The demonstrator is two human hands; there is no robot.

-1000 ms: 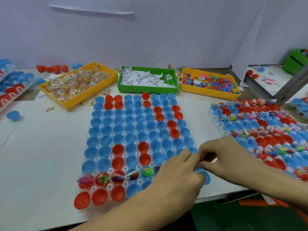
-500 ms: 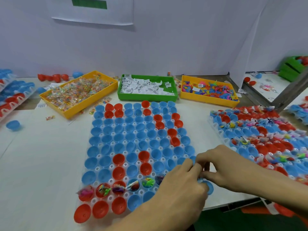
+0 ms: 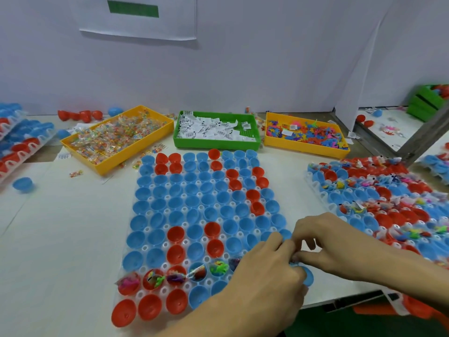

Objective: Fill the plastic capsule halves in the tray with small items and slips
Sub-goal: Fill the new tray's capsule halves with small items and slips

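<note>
A clear tray (image 3: pixel 166 245) lies in the middle of the table, packed with blue capsule halves (image 3: pixel 192 201) and red capsule halves (image 3: pixel 176 233). Several halves in the second row from the front hold small toys and packets (image 3: pixel 176 277); the rest look empty. My left hand (image 3: pixel 264 276) and my right hand (image 3: pixel 325 242) meet fingertip to fingertip over the tray's near right corner. Both pinch a small item (image 3: pixel 295 257) that their fingers mostly hide. A blue half (image 3: pixel 308 276) shows just below them.
At the back stand a yellow bin of clear packets (image 3: pixel 116 139), a green bin of paper slips (image 3: pixel 216 130) and a yellow bin of coloured toys (image 3: pixel 306 135). A filled tray (image 3: pixel 379 190) lies on the right. Stacked trays (image 3: pixel 17 142) and a loose blue half (image 3: pixel 23 184) are on the left.
My view has tilted up, so more of the wall shows. Both hands stay joined at the tray's near right corner, with only small finger movements.
</note>
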